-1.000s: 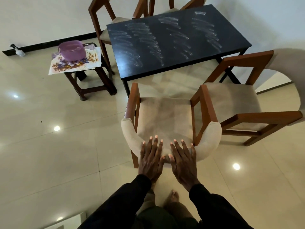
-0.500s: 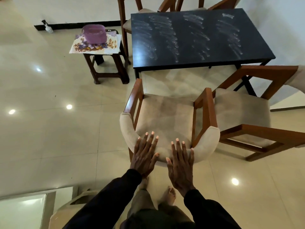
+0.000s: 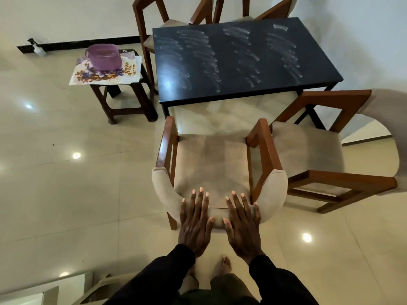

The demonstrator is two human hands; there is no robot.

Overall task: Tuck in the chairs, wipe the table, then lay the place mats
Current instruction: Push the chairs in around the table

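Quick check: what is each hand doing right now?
Left hand: open, fingers straight, resting flat on the beige padded backrest of the wooden chair.
Right hand: open, flat on the same backrest.

Soft, even indoor light fills the room, moderately bright. Small round glare spots sit on the glossy floor [image 3: 66, 194]: two well left of the left hand [image 3: 193, 225], one just right of the right hand [image 3: 243, 227], and one behind and to the left. A pale sheen lies on the dark tabletop [image 3: 308, 69] ahead of the left hand, and the streaks there catch the light. Shadows are faint and soft-edged. The wide lens bends the chair [image 3: 308, 150] and wall [image 3: 374, 40] far to the right. Detail softens slightly towards the edges.
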